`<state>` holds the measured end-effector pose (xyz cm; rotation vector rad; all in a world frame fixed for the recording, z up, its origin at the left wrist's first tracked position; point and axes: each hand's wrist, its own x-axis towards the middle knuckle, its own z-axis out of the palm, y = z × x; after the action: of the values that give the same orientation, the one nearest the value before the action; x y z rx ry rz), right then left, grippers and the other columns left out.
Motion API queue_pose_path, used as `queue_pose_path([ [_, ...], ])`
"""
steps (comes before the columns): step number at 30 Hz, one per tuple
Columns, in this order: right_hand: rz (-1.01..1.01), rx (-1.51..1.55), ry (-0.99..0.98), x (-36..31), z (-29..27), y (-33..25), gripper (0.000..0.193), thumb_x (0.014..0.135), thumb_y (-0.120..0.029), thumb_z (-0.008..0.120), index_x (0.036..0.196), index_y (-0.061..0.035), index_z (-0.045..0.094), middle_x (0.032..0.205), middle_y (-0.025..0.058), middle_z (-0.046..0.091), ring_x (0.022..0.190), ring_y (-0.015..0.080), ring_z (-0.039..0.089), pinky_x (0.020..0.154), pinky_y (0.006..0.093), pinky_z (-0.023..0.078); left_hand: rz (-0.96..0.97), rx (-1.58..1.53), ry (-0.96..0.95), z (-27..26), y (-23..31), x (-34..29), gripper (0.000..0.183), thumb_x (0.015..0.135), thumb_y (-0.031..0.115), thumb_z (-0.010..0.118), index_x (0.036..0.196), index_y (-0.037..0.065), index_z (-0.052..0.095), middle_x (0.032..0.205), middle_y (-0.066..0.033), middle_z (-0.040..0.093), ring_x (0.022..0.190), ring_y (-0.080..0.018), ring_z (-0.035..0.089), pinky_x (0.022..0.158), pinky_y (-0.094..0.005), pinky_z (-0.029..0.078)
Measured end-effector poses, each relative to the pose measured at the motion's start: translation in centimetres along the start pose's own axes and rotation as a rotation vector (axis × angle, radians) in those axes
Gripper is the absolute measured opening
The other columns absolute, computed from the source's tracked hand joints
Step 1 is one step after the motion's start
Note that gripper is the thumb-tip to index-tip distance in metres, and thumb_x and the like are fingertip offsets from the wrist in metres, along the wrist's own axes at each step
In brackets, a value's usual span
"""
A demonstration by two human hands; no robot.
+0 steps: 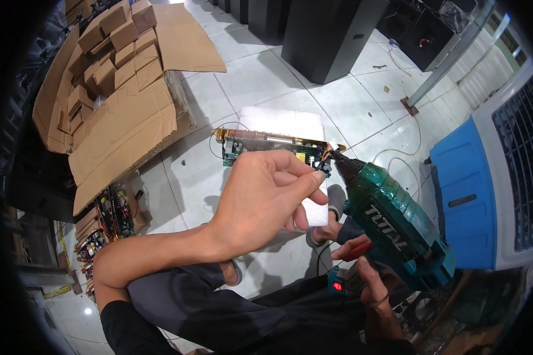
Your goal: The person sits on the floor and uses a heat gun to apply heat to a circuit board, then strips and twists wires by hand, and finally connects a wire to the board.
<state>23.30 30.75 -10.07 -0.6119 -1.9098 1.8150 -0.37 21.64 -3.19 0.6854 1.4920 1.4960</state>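
Observation:
A long circuit board [272, 141] with a gold-coloured metal strip along its far edge lies on a white foam block [281, 118]. My left hand [257, 198] reaches over its near side, thumb and index finger pinched on a few thin wires [324, 158] at the board's right end. Around the handle of a green glue gun [391, 207] my right hand [370, 284] is closed, with fingers at its red trigger [358, 251]. The gun's dark nozzle points left, close to the wires; whether it touches them I cannot tell. My left hand hides part of the board.
At the far left stands an open carton [124, 124] with several small brown boxes. More circuit boards [109, 216] are stacked below it. Tall black cabinets [331, 41] stand at the back. A blue and white air cooler [465, 195] is on the right, near a metal post [450, 59].

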Motion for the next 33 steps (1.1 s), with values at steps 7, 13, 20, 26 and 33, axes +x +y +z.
queue_pose_path([
  [7,0.063,0.051,0.000,-0.2,-0.2,0.0,0.032,0.091,-0.015,0.054,0.117,0.0020,0.061,0.099,0.0118,0.070,0.091,0.0167,0.065,0.077,0.0295,0.051,0.019,0.014,-0.003,-0.2,-0.1,0.0,0.021,0.096,0.012,0.063,0.096,-0.009,0.060,0.083,-0.0180,0.072,0.054,-0.0116,0.064,0.046,-0.0218,0.048],
  [13,-0.001,0.024,-0.028,0.1,-0.6,0.3,0.033,0.091,-0.012,0.053,0.120,0.0033,0.059,0.099,0.0123,0.069,0.090,0.0150,0.065,0.073,0.0272,0.050,0.013,0.020,-0.004,-0.1,-0.1,0.0,0.021,0.096,0.012,0.063,0.097,-0.009,0.060,0.083,-0.0173,0.072,0.054,-0.0111,0.064,0.047,-0.0216,0.049],
  [20,0.174,0.076,0.009,-0.2,0.4,-2.0,0.038,0.089,-0.017,0.054,0.119,0.0050,0.055,0.099,0.0156,0.067,0.092,0.0195,0.065,0.080,0.0320,0.050,0.009,-0.003,-0.011,-0.2,-0.1,0.1,0.023,0.096,0.012,0.063,0.100,-0.011,0.061,0.085,-0.0175,0.071,0.056,-0.0118,0.064,0.048,-0.0219,0.050],
  [26,0.126,0.188,0.023,-0.2,-0.1,-0.6,0.039,0.089,-0.010,0.055,0.125,0.0037,0.055,0.107,0.0161,0.066,0.098,0.0214,0.065,0.093,0.0359,0.049,-0.013,-0.026,-0.019,-0.1,0.0,0.0,0.023,0.097,0.013,0.062,0.103,-0.009,0.062,0.088,-0.0172,0.071,0.058,-0.0116,0.064,0.051,-0.0221,0.051],
  [33,0.213,0.164,-0.015,-0.2,0.1,-2.7,0.029,0.091,-0.012,0.055,0.117,0.0004,0.059,0.098,0.0080,0.066,0.070,0.0066,0.053,0.064,0.0237,0.044,0.000,-0.027,-0.028,-0.1,-0.1,0.2,0.022,0.098,0.013,0.060,0.104,-0.009,0.062,0.089,-0.0169,0.071,0.059,-0.0118,0.064,0.052,-0.0231,0.052],
])
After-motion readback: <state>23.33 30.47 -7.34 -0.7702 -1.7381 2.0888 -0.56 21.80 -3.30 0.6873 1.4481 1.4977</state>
